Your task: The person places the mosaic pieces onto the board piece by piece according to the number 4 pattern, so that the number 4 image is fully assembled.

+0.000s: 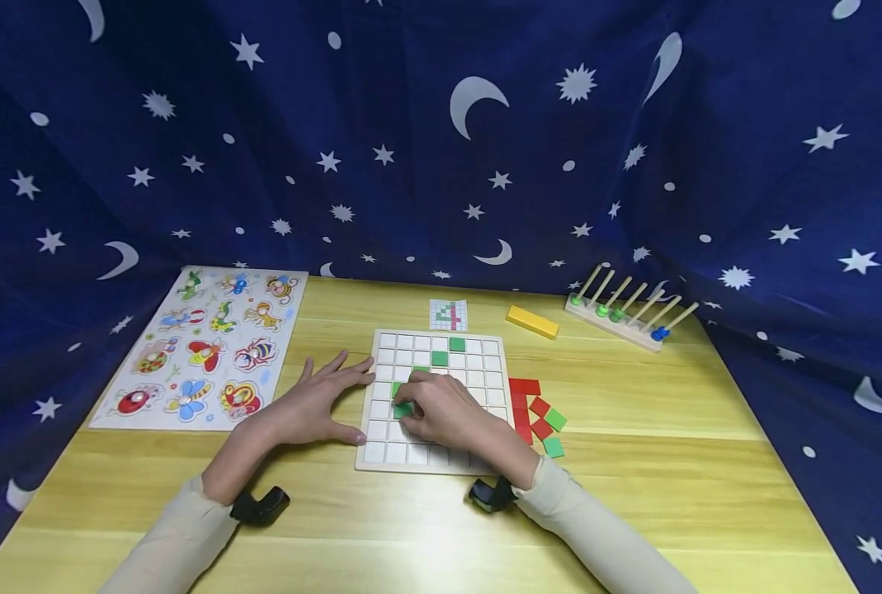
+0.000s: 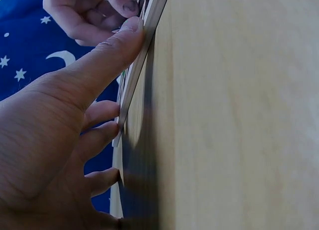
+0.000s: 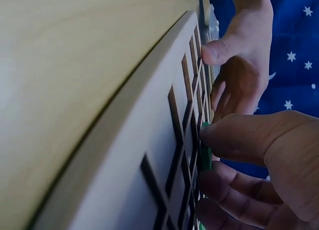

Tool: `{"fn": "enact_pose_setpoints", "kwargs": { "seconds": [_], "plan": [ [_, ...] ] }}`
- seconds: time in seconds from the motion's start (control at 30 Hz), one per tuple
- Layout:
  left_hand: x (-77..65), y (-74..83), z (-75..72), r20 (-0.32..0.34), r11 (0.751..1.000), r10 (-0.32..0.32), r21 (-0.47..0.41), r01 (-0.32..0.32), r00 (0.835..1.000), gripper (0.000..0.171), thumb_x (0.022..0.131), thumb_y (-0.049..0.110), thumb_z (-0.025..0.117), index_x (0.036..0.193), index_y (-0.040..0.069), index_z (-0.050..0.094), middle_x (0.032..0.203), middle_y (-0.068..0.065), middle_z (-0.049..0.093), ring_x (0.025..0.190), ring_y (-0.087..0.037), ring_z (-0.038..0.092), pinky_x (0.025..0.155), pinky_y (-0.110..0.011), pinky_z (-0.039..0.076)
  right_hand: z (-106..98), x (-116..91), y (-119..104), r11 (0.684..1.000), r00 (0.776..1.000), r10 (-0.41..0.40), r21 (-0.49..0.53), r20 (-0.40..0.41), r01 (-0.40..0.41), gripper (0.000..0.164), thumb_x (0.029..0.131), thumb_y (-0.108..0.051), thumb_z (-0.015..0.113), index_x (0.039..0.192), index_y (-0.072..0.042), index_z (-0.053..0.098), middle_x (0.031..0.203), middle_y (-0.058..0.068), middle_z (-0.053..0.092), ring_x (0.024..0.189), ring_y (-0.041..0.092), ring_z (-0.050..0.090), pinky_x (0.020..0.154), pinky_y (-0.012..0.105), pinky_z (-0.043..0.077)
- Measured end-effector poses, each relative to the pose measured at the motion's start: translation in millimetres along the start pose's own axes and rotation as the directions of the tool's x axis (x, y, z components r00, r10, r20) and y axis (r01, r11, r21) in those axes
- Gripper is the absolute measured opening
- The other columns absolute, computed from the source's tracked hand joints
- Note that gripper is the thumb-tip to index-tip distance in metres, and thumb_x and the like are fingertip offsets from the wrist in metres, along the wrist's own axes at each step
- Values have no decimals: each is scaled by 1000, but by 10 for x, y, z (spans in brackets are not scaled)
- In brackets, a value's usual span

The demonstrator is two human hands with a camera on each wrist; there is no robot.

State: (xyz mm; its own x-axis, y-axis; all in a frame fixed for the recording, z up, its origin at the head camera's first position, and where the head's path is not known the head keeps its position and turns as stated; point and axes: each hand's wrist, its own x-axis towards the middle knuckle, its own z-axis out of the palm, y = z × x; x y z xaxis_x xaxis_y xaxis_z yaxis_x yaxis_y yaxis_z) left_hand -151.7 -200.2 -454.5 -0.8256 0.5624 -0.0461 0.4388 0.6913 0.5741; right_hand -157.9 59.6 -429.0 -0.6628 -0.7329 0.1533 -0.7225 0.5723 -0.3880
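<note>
A white grid board [image 1: 374, 452] with a wooden frame lies on the table before me. Along its diagonal sit several green square tiles [image 1: 440, 358]. My right hand [image 1: 450, 415] is over the board and pinches another green tile [image 3: 205, 157] between thumb and fingers, low against the cells near the left side; the fingers hide part of it. My left hand [image 1: 313, 404] has its fingers spread, with thumb and index finger touching the board's left edge. In the left wrist view the left thumb [image 2: 112, 50] lies against the board's rim.
Loose red tiles [image 1: 524, 412] and green tiles [image 1: 554, 447] lie right of the board. Behind it are a small pattern card [image 1: 448, 314] and a yellow block [image 1: 532, 322]. A peg stand [image 1: 615, 322] is at back right, an insect puzzle [image 1: 210, 330] at left.
</note>
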Motion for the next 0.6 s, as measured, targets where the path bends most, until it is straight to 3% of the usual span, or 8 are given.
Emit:
{"fn": "enact_pose_setpoints", "kwargs": {
  "seconds": [0.43,0.6],
  "plan": [
    [-12,0,-7,-11,1000,7,6,-7,1000,92,74,55,83,150,17,48,164,1,24,151,-37,8,109,-75,-5,-22,115,-70,998,997,-26,-55,68,30,9,84,-7,77,84,-16,75,84,-2,63,68,8,50,56,23,41],
    [-5,-2,0,-5,1000,3,7,-3,1000,93,74,58,82,150,18,48,164,2,24,151,-37,7,109,-74,-5,-17,90,-64,1000,998,-13,-28,56,14,7,85,-10,78,91,-14,78,85,-1,64,68,8,51,57,23,43]
  ]
}}
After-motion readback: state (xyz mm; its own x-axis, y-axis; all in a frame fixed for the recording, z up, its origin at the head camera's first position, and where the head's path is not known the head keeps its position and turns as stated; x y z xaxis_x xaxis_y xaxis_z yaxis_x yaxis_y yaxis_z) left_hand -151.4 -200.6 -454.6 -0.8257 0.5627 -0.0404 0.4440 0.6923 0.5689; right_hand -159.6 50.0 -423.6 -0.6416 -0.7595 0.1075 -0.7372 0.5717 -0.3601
